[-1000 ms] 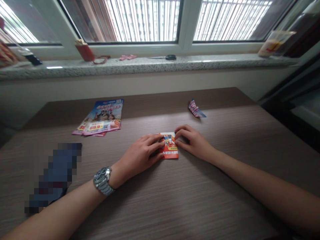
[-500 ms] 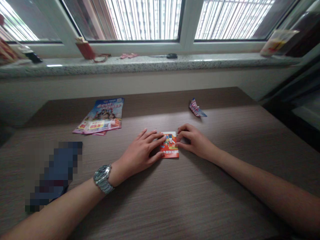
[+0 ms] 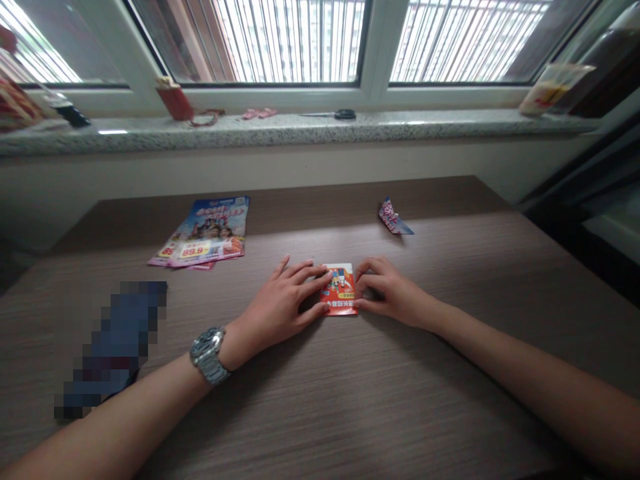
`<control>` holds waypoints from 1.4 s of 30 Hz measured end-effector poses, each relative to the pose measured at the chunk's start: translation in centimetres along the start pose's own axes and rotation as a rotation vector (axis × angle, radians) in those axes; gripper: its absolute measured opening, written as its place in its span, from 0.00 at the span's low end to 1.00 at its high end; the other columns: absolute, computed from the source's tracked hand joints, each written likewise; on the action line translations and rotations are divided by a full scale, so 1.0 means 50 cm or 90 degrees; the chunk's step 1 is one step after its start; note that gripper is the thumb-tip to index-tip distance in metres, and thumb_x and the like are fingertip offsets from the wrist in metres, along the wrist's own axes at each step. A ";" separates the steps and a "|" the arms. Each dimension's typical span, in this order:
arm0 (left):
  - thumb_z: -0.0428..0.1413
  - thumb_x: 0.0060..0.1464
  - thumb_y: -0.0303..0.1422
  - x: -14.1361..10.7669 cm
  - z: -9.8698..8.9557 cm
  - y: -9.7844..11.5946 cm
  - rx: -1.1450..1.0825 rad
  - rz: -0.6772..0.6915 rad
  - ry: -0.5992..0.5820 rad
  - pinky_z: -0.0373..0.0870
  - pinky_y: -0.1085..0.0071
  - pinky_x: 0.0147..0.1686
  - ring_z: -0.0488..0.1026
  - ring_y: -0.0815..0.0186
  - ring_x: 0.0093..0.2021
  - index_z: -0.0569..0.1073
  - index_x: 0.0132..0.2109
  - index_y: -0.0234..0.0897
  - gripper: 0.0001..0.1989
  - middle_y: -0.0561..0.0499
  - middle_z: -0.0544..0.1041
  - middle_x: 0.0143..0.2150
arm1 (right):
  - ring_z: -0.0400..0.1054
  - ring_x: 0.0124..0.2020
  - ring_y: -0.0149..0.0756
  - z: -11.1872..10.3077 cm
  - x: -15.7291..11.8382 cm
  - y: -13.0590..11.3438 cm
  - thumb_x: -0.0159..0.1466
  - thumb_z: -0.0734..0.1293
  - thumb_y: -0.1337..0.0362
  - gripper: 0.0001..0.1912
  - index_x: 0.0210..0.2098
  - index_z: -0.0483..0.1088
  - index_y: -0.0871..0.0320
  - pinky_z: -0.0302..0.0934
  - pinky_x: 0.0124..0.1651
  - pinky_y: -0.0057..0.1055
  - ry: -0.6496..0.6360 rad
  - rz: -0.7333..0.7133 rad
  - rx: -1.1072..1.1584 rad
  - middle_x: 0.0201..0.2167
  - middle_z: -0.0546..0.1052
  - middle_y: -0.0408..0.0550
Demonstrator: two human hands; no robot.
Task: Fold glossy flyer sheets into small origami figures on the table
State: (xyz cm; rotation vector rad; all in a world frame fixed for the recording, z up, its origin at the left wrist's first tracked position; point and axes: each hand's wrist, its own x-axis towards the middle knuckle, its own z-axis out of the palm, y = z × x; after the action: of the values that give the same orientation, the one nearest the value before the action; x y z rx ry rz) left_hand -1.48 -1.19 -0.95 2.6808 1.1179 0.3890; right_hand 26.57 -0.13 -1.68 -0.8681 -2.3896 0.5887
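Observation:
A small red and white printed paper [image 3: 341, 293], apparently folded, lies flat on the brown wooden table [image 3: 300, 413]. My left hand [image 3: 283, 300], with a metal watch on its wrist, is spread on the table, its fingertips pressing the paper's left edge. At the right edge of the paper is my right hand [image 3: 383, 290]; its fingers are bent and the thumb touches near the lower right corner. Whether the right fingertips grip the edge is too small to tell.
Printed flyers [image 3: 210, 233] lie at the back left, a folded paper piece [image 3: 393, 217] at the back right. A blurred dark-blue object [image 3: 117, 340] lies beside my left forearm. Scissors [image 3: 343, 114] and a red container [image 3: 175, 100] are on the windowsill.
My right thumb has slid down along the paper's right edge towards its lower corner, and the hand has lowered slightly. My left hand stays on the paper. The view has shifted a little.

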 end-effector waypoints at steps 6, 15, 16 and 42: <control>0.51 0.70 0.43 0.000 -0.001 0.000 -0.004 -0.006 -0.011 0.44 0.38 0.71 0.60 0.51 0.71 0.64 0.70 0.51 0.24 0.49 0.69 0.69 | 0.66 0.52 0.45 0.001 -0.005 0.003 0.64 0.74 0.64 0.06 0.36 0.74 0.56 0.57 0.63 0.51 -0.040 -0.031 0.022 0.45 0.72 0.51; 0.51 0.70 0.42 -0.001 0.003 0.002 0.016 -0.006 -0.004 0.43 0.37 0.71 0.60 0.51 0.71 0.65 0.69 0.49 0.23 0.49 0.69 0.69 | 0.66 0.57 0.44 -0.003 -0.014 0.001 0.66 0.73 0.63 0.05 0.38 0.73 0.55 0.40 0.72 0.61 -0.075 -0.071 0.043 0.48 0.72 0.50; 0.51 0.70 0.42 -0.001 0.004 0.002 0.017 -0.006 -0.001 0.43 0.37 0.71 0.60 0.51 0.71 0.65 0.69 0.49 0.24 0.48 0.69 0.69 | 0.67 0.57 0.44 -0.005 -0.014 0.000 0.66 0.73 0.63 0.05 0.39 0.73 0.55 0.43 0.72 0.60 -0.069 -0.067 0.054 0.49 0.72 0.50; 0.53 0.69 0.41 0.000 0.007 0.003 0.007 0.028 0.037 0.47 0.47 0.74 0.64 0.55 0.70 0.68 0.67 0.45 0.23 0.46 0.70 0.67 | 0.69 0.41 0.40 0.008 0.038 0.020 0.66 0.71 0.68 0.06 0.33 0.71 0.57 0.64 0.46 0.37 0.067 0.100 -0.052 0.38 0.74 0.49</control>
State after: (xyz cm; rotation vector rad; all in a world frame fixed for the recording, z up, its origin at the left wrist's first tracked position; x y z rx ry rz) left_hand -1.29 -1.31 -1.23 2.7243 1.0813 0.4731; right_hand 25.56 1.78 -1.92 -1.1021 -2.2787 0.4954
